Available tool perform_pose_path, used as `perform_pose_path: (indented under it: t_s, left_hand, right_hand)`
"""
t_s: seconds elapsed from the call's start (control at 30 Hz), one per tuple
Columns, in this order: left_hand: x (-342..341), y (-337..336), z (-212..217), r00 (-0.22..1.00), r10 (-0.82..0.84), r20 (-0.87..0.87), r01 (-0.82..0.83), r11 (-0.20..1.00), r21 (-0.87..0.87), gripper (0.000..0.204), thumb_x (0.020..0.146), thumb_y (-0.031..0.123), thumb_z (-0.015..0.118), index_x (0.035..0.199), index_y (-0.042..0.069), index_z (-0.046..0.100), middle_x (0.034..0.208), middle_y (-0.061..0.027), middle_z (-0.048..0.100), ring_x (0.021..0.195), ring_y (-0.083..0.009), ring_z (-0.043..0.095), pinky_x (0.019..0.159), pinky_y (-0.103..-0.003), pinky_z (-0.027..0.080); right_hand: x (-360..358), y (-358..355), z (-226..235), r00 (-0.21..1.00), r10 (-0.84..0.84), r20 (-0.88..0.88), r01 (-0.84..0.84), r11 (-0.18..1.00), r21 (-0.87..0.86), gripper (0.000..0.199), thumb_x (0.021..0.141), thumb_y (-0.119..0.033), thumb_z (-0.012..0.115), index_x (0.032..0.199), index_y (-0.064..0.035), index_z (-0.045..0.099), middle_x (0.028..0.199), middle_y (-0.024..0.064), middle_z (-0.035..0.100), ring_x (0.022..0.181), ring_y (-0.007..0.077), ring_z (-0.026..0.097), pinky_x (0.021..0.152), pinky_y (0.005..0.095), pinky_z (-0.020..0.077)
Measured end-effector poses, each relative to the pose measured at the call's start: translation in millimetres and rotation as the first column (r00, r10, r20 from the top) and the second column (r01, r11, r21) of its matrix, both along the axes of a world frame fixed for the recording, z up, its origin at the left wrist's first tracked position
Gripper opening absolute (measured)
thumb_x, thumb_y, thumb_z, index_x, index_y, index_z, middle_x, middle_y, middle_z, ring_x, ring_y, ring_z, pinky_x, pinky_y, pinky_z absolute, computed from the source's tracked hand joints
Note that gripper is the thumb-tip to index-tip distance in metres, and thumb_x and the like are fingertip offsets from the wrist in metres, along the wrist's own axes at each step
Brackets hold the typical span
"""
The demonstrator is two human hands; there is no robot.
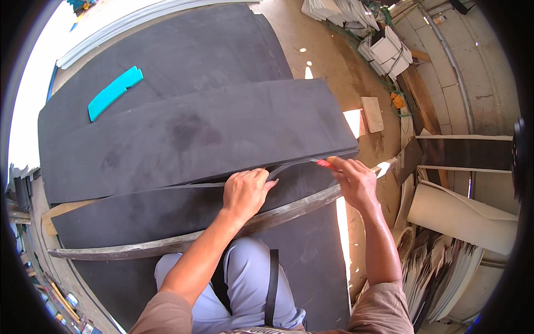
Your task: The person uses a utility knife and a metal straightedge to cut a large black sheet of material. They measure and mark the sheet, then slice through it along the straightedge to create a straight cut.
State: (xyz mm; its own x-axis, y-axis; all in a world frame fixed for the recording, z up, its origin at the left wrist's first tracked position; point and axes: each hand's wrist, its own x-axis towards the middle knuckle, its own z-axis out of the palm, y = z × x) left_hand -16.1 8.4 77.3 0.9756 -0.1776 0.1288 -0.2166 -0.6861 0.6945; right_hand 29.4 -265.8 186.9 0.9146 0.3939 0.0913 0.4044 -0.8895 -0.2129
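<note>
My left hand is closed on a thin dark strip along the near edge of a dark grey sheet. Part of the strip lifts away from the sheet and bends toward the right. In my right hand is a red-handled knife, its pale tip at the strip's right end. Nearer to me, a long metal straightedge lies across another dark sheet, passing below both hands. My fingers partly hide the strip and the knife's handle.
A teal curved piece lies on the dark sheets at the far left. To the right are a beige block on the floor, a cream rolled sheet and several upright offcuts. White bundled sheets stand at the far right.
</note>
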Motion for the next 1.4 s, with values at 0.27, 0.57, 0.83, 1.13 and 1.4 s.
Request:
perform_pose_path:
  t_s: [0.27,0.57,0.83,1.13,1.4]
  left_hand:
    - [-4.5,-5.9,2.8,1.0,0.011,0.02,-0.011,1.0,0.021,0.024,0.09,0.028,0.079,0.087,0.008,0.066,0.09,-0.0059,0.073,0.086,-0.0262,0.072,0.08,-0.041,0.056]
    - [-11.2,-5.5,4.8,0.999,0.011,0.048,-0.013,0.999,0.03,0.027,0.091,0.029,0.079,0.097,0.004,0.073,0.111,-0.0127,0.077,0.096,-0.0298,0.073,0.087,-0.042,0.057]
    - [-12.7,-7.2,3.6,0.995,0.024,0.094,-0.026,0.999,0.023,0.025,0.09,0.028,0.08,0.094,0.004,0.074,0.115,-0.0149,0.075,0.102,-0.031,0.071,0.092,-0.043,0.054]
    - [-14.1,-7.3,5.4,0.995,0.016,0.095,-0.019,0.999,0.031,0.025,0.09,0.028,0.079,0.091,0.004,0.072,0.114,-0.0134,0.073,0.104,-0.0303,0.069,0.093,-0.043,0.052]
    - [-15.0,-7.0,2.6,0.993,0.008,0.119,-0.014,0.999,0.05,0.028,0.091,0.031,0.079,0.095,0.003,0.074,0.126,-0.0198,0.072,0.111,-0.0364,0.067,0.104,-0.048,0.049]
  right_hand:
    - [10.8,28.0,3.1,0.953,0.271,0.135,-0.226,0.934,-0.277,0.033,0.085,-0.01,0.074,0.112,-0.0279,0.078,0.077,-0.0039,0.06,0.075,0.0177,0.06,0.062,0.0342,0.0449]
    - [7.9,27.2,10.9,0.956,0.263,0.132,-0.209,0.922,-0.325,0.034,0.084,-0.008,0.071,0.111,-0.0288,0.077,0.078,-0.0037,0.061,0.076,0.0185,0.06,0.064,0.0353,0.0462]
    - [4.0,14.6,20.3,0.957,0.239,0.162,-0.168,0.918,-0.36,0.034,0.085,-0.009,0.07,0.111,-0.0296,0.077,0.079,-0.0039,0.061,0.077,0.0184,0.06,0.066,0.0349,0.0471]
    - [-1.3,17.7,21.7,0.957,0.237,0.165,-0.162,0.913,-0.375,0.037,0.084,-0.009,0.071,0.113,-0.0306,0.075,0.079,-0.0049,0.059,0.077,0.0181,0.06,0.067,0.0348,0.0466]
    - [1.8,2.6,27.3,0.953,0.218,0.208,-0.111,0.896,-0.429,0.036,0.083,-0.011,0.073,0.112,-0.0308,0.075,0.076,-0.004,0.056,0.077,0.0184,0.059,0.065,0.0361,0.0466]
